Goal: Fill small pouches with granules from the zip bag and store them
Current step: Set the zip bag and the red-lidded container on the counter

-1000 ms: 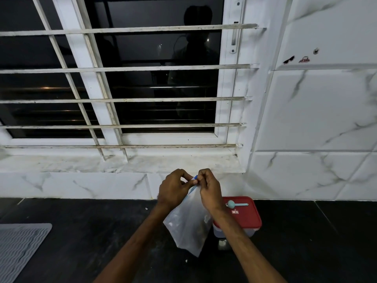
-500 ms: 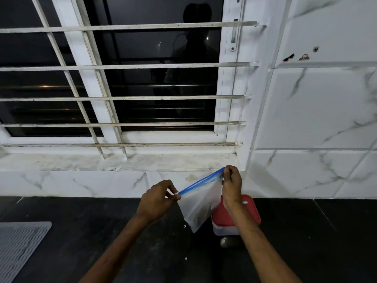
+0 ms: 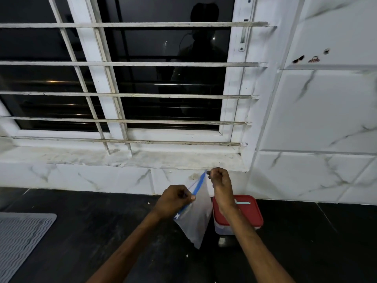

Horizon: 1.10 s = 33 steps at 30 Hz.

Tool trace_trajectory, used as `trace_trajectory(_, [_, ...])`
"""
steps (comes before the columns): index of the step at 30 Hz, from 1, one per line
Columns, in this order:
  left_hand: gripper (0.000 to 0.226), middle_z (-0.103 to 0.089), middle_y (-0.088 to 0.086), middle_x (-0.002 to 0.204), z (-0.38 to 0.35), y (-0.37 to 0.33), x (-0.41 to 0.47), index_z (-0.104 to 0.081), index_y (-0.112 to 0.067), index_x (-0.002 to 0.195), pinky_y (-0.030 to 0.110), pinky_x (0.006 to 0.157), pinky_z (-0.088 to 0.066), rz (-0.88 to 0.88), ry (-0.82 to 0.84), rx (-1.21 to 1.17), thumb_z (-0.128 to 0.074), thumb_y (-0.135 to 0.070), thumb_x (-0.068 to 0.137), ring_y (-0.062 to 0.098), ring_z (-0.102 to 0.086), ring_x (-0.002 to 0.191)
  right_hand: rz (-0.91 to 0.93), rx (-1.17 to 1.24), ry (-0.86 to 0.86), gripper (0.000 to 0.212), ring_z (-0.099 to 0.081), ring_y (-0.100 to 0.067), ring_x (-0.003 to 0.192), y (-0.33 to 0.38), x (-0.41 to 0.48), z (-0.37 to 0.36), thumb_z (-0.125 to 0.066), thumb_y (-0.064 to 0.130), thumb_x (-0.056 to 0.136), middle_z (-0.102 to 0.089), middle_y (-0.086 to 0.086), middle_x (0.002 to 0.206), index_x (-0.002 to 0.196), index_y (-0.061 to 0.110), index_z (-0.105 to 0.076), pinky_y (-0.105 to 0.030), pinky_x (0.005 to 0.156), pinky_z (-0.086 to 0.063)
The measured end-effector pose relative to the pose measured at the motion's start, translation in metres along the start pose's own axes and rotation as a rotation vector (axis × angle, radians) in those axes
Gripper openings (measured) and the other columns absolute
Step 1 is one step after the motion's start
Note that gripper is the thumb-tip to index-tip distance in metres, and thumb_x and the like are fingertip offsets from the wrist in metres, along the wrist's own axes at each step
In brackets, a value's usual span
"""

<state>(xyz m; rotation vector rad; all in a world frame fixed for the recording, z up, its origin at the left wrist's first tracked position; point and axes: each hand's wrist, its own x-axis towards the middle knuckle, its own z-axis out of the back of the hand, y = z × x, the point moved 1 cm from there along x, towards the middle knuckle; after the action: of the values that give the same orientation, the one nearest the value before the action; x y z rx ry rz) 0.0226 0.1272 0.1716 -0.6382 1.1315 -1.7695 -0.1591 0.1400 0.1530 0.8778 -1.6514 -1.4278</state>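
Your left hand [image 3: 174, 201] pinches the lower end of the zip bag's blue strip [image 3: 198, 185], its fingers curled tight on it. Your right hand [image 3: 221, 181] pinches the upper end with fingers clamped the same way, so the strip runs slanted between your two hands. The zip bag [image 3: 196, 223] hangs below them with its lowest corner pointing down over the dark counter [image 3: 102, 231] (its contents are too blurred to make out, and you cannot tell whether that corner touches the surface). Just behind the bag and under your right wrist, a container [image 3: 247, 214] with a red lid stands near the counter's back edge, close to the tiled wall [image 3: 306, 180]. A grey ribbed mat [image 3: 20, 240] lies at the counter's left edge, well apart from the bag. Bare dark surface stretches between the mat and your left forearm, and more lies to the right of the container. The window sill [image 3: 122, 158] sits above the back edge.
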Motion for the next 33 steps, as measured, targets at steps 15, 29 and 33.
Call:
trace_trajectory(15, [0.025, -0.068, 0.009, 0.078, 0.002, 0.029, -0.016, -0.061, -0.010, 0.087, 0.034, 0.072, -0.056, 0.175, -0.225, -0.178, -0.082, -0.004, 0.074, 0.020, -0.066, 0.075, -0.412, -0.180, 0.274, 0.008, -0.061, -0.019, 0.063, -0.002, -0.043, -0.015, -0.057, 0.000, 0.091, -0.063, -0.014, 0.076, 0.087, 0.006, -0.059, -0.046, 0.073, -0.058])
trace_trajectory(29, [0.036, -0.060, -0.005, 0.069, -0.001, 0.031, -0.024, -0.050, -0.018, 0.100, 0.019, 0.055, -0.041, 0.104, -0.318, 0.134, -0.079, -0.013, 0.078, 0.006, -0.056, 0.063, -0.448, -0.220, 0.442, 0.022, -0.063, -0.020, 0.061, -0.003, -0.048, -0.017, -0.064, 0.015, 0.091, -0.063, -0.011, 0.069, 0.089, -0.007, -0.061, -0.033, 0.065, -0.059])
trace_trajectory(33, [0.034, -0.064, -0.004, 0.073, 0.014, 0.033, -0.023, -0.046, -0.019, 0.111, 0.026, 0.057, -0.045, 0.096, -0.408, 0.355, -0.068, -0.013, 0.085, 0.013, -0.061, 0.068, -0.486, -0.316, 0.382, 0.018, -0.064, -0.020, 0.059, -0.010, -0.041, -0.007, -0.058, 0.012, 0.093, -0.063, -0.010, 0.068, 0.076, 0.007, -0.057, -0.027, 0.053, -0.055])
